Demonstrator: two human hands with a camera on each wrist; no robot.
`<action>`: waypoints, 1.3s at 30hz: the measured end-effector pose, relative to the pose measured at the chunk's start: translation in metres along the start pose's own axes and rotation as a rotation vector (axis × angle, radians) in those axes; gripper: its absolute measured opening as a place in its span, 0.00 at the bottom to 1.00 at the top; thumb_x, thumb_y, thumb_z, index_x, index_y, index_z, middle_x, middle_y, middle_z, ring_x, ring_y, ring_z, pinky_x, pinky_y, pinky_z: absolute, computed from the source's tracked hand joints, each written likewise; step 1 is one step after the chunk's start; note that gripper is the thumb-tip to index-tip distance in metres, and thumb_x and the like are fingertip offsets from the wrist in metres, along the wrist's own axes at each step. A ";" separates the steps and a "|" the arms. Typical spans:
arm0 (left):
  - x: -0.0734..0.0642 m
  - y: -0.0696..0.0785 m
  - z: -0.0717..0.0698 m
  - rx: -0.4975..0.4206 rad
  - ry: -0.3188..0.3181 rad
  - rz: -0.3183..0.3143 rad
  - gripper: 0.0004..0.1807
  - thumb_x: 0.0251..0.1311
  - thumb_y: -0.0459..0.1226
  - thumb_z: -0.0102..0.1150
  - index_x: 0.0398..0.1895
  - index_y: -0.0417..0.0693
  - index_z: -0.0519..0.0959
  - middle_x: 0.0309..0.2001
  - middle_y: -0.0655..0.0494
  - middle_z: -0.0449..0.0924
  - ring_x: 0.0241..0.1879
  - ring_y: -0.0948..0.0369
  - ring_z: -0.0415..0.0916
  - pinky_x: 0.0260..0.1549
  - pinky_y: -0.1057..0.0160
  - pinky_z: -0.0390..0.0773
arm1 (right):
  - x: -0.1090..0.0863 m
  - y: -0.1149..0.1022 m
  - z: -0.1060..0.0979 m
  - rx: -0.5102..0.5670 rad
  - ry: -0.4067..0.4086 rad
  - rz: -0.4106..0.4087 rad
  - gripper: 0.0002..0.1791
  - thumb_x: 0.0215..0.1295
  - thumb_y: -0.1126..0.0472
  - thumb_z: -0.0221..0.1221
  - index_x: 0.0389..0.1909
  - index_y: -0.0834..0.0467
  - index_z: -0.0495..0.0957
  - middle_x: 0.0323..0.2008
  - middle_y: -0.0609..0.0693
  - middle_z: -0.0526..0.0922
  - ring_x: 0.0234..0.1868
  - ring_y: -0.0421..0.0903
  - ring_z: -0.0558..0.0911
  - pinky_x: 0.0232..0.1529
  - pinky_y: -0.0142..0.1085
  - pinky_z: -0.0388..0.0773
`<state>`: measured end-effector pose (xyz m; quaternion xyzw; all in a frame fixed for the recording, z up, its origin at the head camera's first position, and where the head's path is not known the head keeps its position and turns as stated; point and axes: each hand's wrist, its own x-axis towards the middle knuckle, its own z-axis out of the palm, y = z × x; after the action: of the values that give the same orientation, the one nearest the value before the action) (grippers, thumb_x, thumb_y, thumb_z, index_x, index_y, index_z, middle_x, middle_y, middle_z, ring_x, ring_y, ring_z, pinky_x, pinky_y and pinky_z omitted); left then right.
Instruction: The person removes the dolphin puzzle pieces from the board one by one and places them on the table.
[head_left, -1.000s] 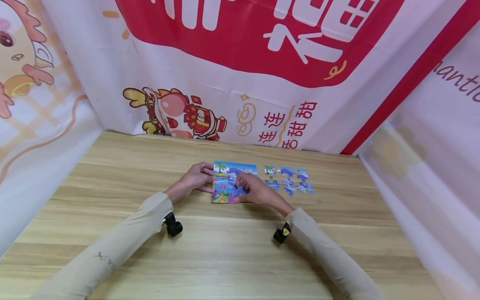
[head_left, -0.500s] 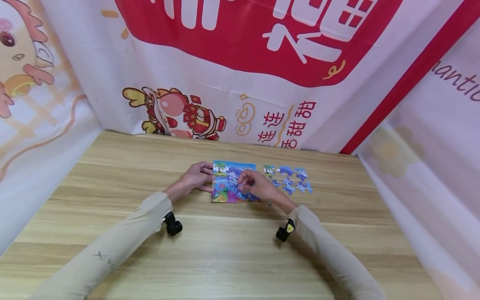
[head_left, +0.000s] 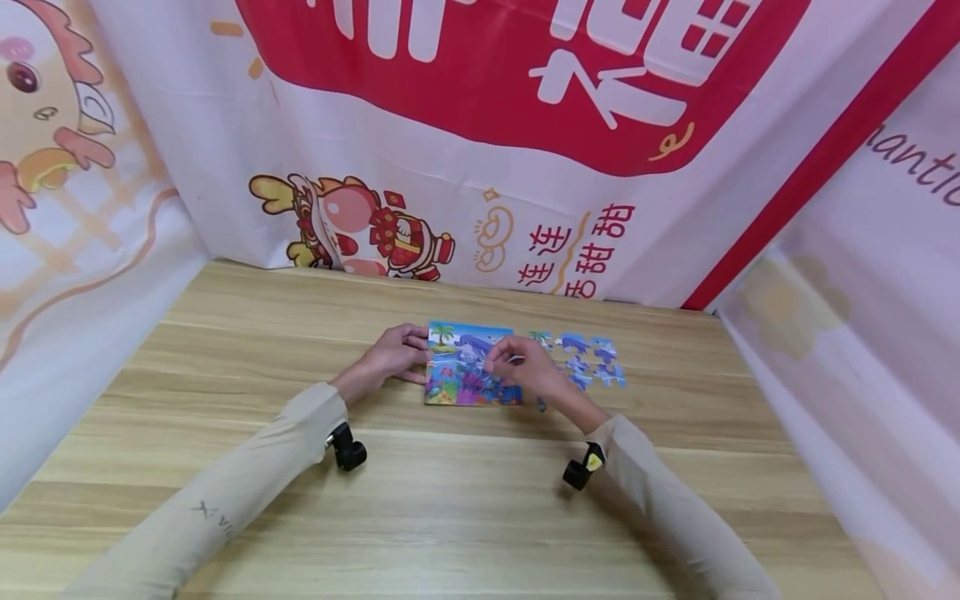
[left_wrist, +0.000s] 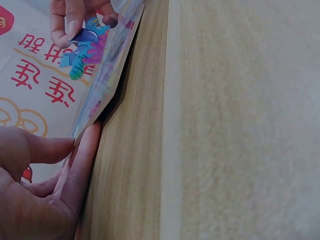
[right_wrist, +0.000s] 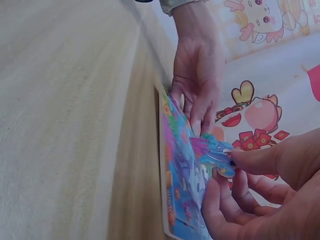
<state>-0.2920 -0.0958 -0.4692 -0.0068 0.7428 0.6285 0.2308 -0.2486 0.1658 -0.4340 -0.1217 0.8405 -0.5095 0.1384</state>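
Observation:
A picture puzzle board (head_left: 442, 387) with a colourful sea scene lies flat toward the back of the table. At its left edge rests my left hand (head_left: 393, 354); in the left wrist view the thumb (left_wrist: 52, 149) and a finger pinch that edge. My right hand (head_left: 528, 367) is over the board's right half. In the right wrist view, its thumb and fingers hold a jigsaw piece (right_wrist: 212, 151), blue with pink and green, tilted just above the board. The left wrist view shows the same piece (left_wrist: 85, 47) apart from the surface. Part of the board is hidden under the right hand.
Several loose jigsaw pieces (head_left: 576, 343) lie in rows right of the board, some behind the right hand. Another piece (head_left: 542, 405) lies beside the right forearm. A printed cloth (head_left: 420, 125) hangs along the table's back edge, with more cloth at both sides.
My right hand has shifted slightly right and back over the board, uncovering its lower right part and the loose piece by the forearm. The left hand has stayed at the left edge.

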 end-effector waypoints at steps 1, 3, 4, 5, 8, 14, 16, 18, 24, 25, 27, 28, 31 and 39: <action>0.000 0.000 0.000 -0.001 0.000 0.002 0.30 0.73 0.27 0.57 0.76 0.39 0.63 0.58 0.43 0.70 0.50 0.52 0.78 0.40 0.58 0.92 | -0.001 -0.001 -0.002 0.018 -0.003 0.011 0.06 0.75 0.65 0.62 0.45 0.65 0.80 0.39 0.56 0.81 0.42 0.53 0.84 0.48 0.50 0.91; 0.001 0.000 0.000 -0.002 0.000 0.004 0.30 0.73 0.27 0.57 0.76 0.39 0.63 0.57 0.43 0.70 0.50 0.53 0.78 0.39 0.58 0.92 | -0.002 -0.003 -0.004 0.047 -0.007 0.036 0.06 0.75 0.66 0.62 0.45 0.65 0.80 0.39 0.55 0.81 0.43 0.54 0.84 0.49 0.52 0.91; 0.001 0.000 0.000 -0.002 0.001 0.004 0.30 0.73 0.27 0.57 0.76 0.39 0.63 0.57 0.44 0.70 0.50 0.53 0.78 0.39 0.58 0.92 | -0.003 -0.004 -0.006 0.053 -0.012 0.046 0.05 0.75 0.66 0.62 0.45 0.65 0.80 0.39 0.55 0.81 0.42 0.54 0.84 0.50 0.53 0.90; 0.001 0.000 0.000 -0.003 0.002 0.004 0.30 0.73 0.27 0.57 0.76 0.38 0.63 0.57 0.44 0.70 0.49 0.53 0.78 0.39 0.59 0.92 | -0.003 -0.003 -0.008 0.063 -0.016 0.059 0.05 0.75 0.66 0.62 0.45 0.64 0.80 0.39 0.55 0.81 0.42 0.54 0.84 0.50 0.54 0.90; 0.001 -0.001 0.000 -0.008 0.001 0.005 0.30 0.73 0.27 0.57 0.76 0.38 0.63 0.57 0.44 0.70 0.49 0.53 0.78 0.39 0.58 0.92 | -0.004 -0.001 -0.015 0.084 -0.034 0.090 0.05 0.76 0.66 0.61 0.46 0.64 0.80 0.39 0.54 0.80 0.41 0.53 0.83 0.50 0.53 0.90; 0.000 0.000 -0.001 -0.011 -0.003 0.002 0.30 0.73 0.27 0.57 0.76 0.38 0.63 0.57 0.44 0.70 0.50 0.53 0.78 0.40 0.58 0.92 | -0.007 0.006 -0.030 0.120 -0.074 0.137 0.09 0.78 0.65 0.59 0.51 0.66 0.78 0.41 0.54 0.77 0.41 0.53 0.83 0.51 0.51 0.91; -0.001 0.000 -0.001 -0.005 -0.003 -0.001 0.30 0.73 0.27 0.57 0.76 0.38 0.63 0.57 0.44 0.70 0.50 0.53 0.78 0.40 0.58 0.92 | -0.008 0.009 -0.034 0.132 -0.079 0.141 0.10 0.78 0.66 0.59 0.52 0.68 0.77 0.41 0.54 0.77 0.40 0.54 0.84 0.50 0.51 0.91; -0.001 0.001 -0.001 -0.002 -0.003 -0.003 0.30 0.73 0.27 0.57 0.76 0.38 0.63 0.57 0.44 0.70 0.50 0.53 0.78 0.40 0.58 0.92 | -0.010 0.012 -0.037 0.146 -0.083 0.149 0.11 0.78 0.66 0.59 0.53 0.69 0.77 0.41 0.54 0.77 0.39 0.54 0.84 0.49 0.51 0.91; -0.001 0.002 0.000 -0.001 -0.012 -0.008 0.30 0.73 0.27 0.57 0.76 0.39 0.63 0.58 0.44 0.70 0.49 0.53 0.79 0.39 0.58 0.92 | -0.022 0.020 -0.050 0.164 -0.081 0.171 0.14 0.77 0.66 0.59 0.55 0.72 0.77 0.42 0.55 0.77 0.37 0.51 0.85 0.48 0.51 0.91; -0.001 0.002 0.001 0.000 -0.012 -0.008 0.30 0.73 0.27 0.57 0.76 0.39 0.63 0.58 0.44 0.70 0.49 0.53 0.79 0.39 0.58 0.92 | -0.023 0.021 -0.052 0.166 -0.080 0.170 0.14 0.77 0.66 0.59 0.56 0.72 0.77 0.43 0.56 0.77 0.37 0.51 0.85 0.48 0.52 0.91; -0.001 0.002 0.001 -0.004 -0.010 -0.007 0.30 0.73 0.27 0.57 0.76 0.39 0.63 0.58 0.44 0.70 0.49 0.53 0.79 0.39 0.58 0.92 | -0.026 0.024 -0.057 0.172 -0.067 0.172 0.14 0.77 0.66 0.60 0.56 0.72 0.77 0.44 0.56 0.77 0.37 0.51 0.86 0.49 0.52 0.91; -0.001 0.002 0.000 -0.004 -0.009 -0.006 0.30 0.73 0.27 0.57 0.76 0.39 0.63 0.58 0.44 0.70 0.48 0.53 0.79 0.39 0.59 0.92 | -0.027 0.026 -0.059 0.172 -0.065 0.167 0.14 0.77 0.66 0.59 0.56 0.72 0.77 0.44 0.57 0.77 0.37 0.51 0.85 0.49 0.52 0.91; -0.001 0.001 0.000 -0.001 -0.004 -0.008 0.30 0.73 0.27 0.57 0.76 0.39 0.63 0.58 0.44 0.70 0.48 0.53 0.79 0.39 0.59 0.92 | -0.030 0.030 -0.066 0.170 -0.051 0.166 0.14 0.76 0.67 0.60 0.55 0.72 0.78 0.43 0.57 0.77 0.37 0.50 0.85 0.49 0.52 0.91; 0.000 0.001 -0.001 0.008 -0.006 -0.016 0.30 0.73 0.27 0.57 0.76 0.40 0.63 0.58 0.44 0.70 0.48 0.53 0.79 0.40 0.59 0.92 | -0.037 0.040 -0.088 0.101 -0.080 0.176 0.14 0.77 0.65 0.60 0.55 0.70 0.78 0.49 0.58 0.76 0.44 0.49 0.82 0.50 0.50 0.91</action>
<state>-0.2923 -0.0964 -0.4680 -0.0098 0.7445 0.6237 0.2380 -0.2478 0.2688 -0.4263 -0.0604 0.8151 -0.5317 0.2220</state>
